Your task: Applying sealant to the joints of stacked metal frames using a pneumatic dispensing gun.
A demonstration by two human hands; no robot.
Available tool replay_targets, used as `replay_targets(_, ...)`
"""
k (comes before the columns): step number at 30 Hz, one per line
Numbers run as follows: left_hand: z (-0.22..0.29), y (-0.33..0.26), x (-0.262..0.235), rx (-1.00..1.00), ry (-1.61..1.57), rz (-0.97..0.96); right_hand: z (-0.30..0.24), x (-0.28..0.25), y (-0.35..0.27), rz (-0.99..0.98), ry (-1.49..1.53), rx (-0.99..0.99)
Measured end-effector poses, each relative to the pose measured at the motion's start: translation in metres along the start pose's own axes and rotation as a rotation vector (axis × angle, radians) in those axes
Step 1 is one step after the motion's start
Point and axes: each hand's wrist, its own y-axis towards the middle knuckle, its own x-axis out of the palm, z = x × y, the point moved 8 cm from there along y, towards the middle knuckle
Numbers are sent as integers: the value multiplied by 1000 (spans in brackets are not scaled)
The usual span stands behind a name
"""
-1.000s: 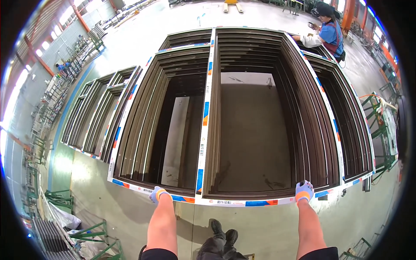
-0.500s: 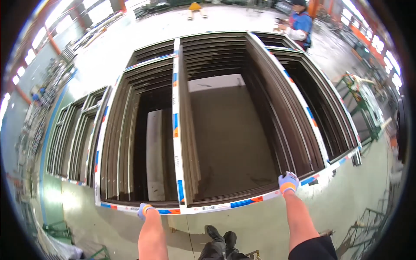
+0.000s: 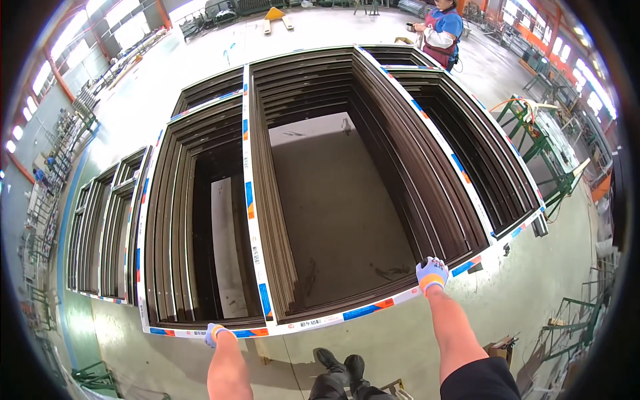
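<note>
A large stack of dark brown window frames (image 3: pixel 255 253) lies before me, its top frame faced with white film marked in blue and orange. The near edge of that top frame is in both my gloved hands. My left hand (image 3: pixel 213 335) is closed over it left of the long upright bar. Farther right, my right hand (image 3: pixel 432 272) has its fingers wrapped over the same edge, close to the right-hand bar. The fingertips of both hands are partly hidden. Through the wide middle opening the floor shows.
Smaller window frames (image 3: pixel 107 230) stand in a stack at the left. On the right is a green metal stand (image 3: pixel 557 160) with pieces on it. A co-worker (image 3: pixel 441 33) in a blue top stands beyond the stack's far right. A yellow pallet jack (image 3: pixel 275 16) is at the back.
The view has shifted, so the stack and the co-worker sit farther left in the picture. Both hands keep their places on the frame's edge.
</note>
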Motion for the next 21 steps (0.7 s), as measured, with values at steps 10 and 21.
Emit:
replay_targets(10, -40, 40, -1, -253, -566, 169, -18, 5, 1, -21, 35, -28)
replay_targets(21, -34, -36, -24, -326, -853, 128, -2, 2, 1, 57, -9, -7)
